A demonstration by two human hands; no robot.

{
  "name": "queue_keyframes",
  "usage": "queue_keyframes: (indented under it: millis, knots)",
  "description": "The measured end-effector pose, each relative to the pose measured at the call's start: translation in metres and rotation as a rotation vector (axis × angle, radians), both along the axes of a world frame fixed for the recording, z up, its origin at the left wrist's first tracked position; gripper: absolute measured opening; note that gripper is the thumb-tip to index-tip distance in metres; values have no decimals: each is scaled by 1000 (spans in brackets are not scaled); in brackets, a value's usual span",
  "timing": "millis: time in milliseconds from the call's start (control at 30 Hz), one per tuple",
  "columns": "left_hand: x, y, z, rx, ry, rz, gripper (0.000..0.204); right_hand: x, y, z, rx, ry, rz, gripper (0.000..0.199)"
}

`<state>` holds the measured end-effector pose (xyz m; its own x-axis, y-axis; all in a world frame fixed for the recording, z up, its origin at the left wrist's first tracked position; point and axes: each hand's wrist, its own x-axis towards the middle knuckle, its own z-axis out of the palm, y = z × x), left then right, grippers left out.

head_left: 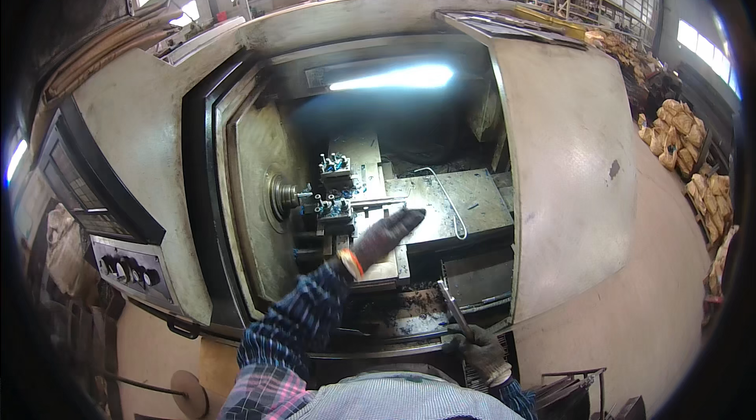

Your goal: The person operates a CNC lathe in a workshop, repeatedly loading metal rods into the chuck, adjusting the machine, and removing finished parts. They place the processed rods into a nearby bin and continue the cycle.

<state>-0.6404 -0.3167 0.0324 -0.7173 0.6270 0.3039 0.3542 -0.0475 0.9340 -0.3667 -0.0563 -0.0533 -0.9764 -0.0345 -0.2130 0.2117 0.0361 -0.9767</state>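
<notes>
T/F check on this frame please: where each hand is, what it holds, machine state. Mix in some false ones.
1. The left hand reaches into the open machine, toward the tool block. True.
2. The right hand is empty. False: its fingers wrap a thin metal rod near the machine's lower edge.
3. Both hands are bare. False: both wear dark work gloves.
4. A light strip glows inside the machine, above the work area. True.
5. The left hand grips the round chuck. False: it is apart from the chuck, to its right, with the fingers stretched out flat.
</notes>
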Motion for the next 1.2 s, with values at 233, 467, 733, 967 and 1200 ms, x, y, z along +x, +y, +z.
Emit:
queue_keyframes:
  millis: [233, 467, 733, 967, 1200]
  knots:
    - [-171, -154, -8, -1486, 592, 728, 34, 12, 2, -3, -168, -76, -157, 29]
    - [-209, -228, -114, -1875, 467, 1168, 62, 4, -15, 4, -67, -273, -248, 30]
    - [-259, -183, -63, -1392, 209, 124, 51, 12, -30, -7, -164, -400, -343, 27]
    - [-246, -25, -59, -1049, 31, 54, 58, 6, -41, -7, 15, -444, -412, 24]
    - [-260, -6, -119, -1408, 760, -78, 49, 31, -39, -26, -188, -250, -424, 27]
